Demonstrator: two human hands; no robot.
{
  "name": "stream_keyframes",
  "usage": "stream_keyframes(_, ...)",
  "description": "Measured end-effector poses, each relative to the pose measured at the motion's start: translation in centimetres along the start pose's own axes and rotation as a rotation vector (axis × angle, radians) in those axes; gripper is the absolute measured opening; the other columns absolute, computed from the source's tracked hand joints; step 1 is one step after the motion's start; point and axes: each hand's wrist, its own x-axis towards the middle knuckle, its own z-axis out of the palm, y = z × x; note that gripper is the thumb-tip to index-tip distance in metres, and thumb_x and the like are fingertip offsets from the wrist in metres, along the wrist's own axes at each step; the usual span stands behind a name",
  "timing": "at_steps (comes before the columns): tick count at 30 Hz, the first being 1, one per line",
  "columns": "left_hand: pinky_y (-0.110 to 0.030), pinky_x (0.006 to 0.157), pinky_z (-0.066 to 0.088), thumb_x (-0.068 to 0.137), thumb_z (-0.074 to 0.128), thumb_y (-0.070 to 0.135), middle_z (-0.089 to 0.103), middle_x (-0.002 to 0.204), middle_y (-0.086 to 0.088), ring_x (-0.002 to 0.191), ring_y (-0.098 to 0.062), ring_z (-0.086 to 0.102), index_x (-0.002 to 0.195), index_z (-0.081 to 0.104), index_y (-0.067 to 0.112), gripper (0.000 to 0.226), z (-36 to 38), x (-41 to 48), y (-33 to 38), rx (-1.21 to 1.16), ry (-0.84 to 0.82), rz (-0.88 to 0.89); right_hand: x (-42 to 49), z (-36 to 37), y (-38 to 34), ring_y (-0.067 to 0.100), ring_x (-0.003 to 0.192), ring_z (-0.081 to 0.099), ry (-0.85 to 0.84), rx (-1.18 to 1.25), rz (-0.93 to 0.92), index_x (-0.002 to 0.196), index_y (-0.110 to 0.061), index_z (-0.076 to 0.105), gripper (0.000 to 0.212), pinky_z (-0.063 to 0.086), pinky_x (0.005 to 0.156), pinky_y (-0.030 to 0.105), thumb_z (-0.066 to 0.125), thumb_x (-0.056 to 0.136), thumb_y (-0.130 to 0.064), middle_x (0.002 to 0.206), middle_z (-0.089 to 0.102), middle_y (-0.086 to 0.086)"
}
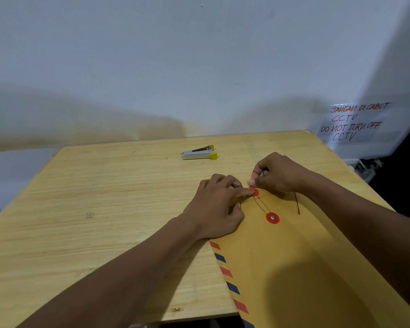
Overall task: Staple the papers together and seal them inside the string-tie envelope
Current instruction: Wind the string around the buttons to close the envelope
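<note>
A large brown string-tie envelope [301, 263] with red and blue edge stripes lies at the right of the wooden table [92, 209], hanging over the near edge. Its flap is folded down. Two red discs sit on it: the upper disc [255, 192] and the lower disc [272, 218]. A thin dark string [262, 205] runs between them, and its loose end trails at the right. My left hand [219, 204] presses a fingertip on the upper disc. My right hand [277, 172] pinches the string just above that disc. No papers are visible.
A grey and yellow stapler [199, 153] lies at the far middle of the table, apart from both hands. A white wall stands behind the table. A handwritten notice [355, 121] hangs on a box at the right.
</note>
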Motion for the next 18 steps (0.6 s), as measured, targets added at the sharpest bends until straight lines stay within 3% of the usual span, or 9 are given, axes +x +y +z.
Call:
stream_keyframes(9, -0.029, 0.098, 0.034, 0.084, 0.057, 0.031, 0.054, 0.116, 0.01, 0.115, -0.01, 0.044, 0.133, 0.049, 0.025, 0.05, 0.1, -0.1, 0.2, -0.048, 0.067, -0.016, 0.2, 0.4, 0.3, 0.006, 0.064, 0.049, 0.022, -0.018, -0.043, 0.091, -0.015, 0.072, 0.008, 0.037, 0.058, 0.022, 0.071, 0.088, -0.022, 0.068, 0.057, -0.008)
stream_keyframes(15, -0.034, 0.085, 0.05, 0.081, 0.065, 0.033, 0.055, 0.102, 0.013, 0.1, -0.008, 0.051, 0.103, 0.061, 0.021, 0.025, 0.1, -0.6, 0.6, -0.13, 0.148, -0.038, 1.0, 1.0, -0.6, 0.008, 0.058, 0.048, -0.005, -0.002, -0.14, 0.087, -0.02, 0.07, 0.007, 0.043, 0.062, 0.027, 0.071, 0.088, -0.027, 0.062, 0.056, -0.008)
stream_keyframes(18, -0.038, 0.08, 0.054, 0.08, 0.063, 0.036, 0.062, 0.1, 0.011, 0.106, -0.008, 0.058, 0.095, 0.069, 0.022, 0.021, 0.2, -0.7, 0.3, -0.125, 0.189, -0.027, 1.6, 1.4, -1.3, 0.011, 0.061, 0.049, -0.068, -0.042, -0.171, 0.083, -0.025, 0.069, 0.006, 0.043, 0.063, 0.029, 0.071, 0.088, -0.026, 0.063, 0.056, -0.005)
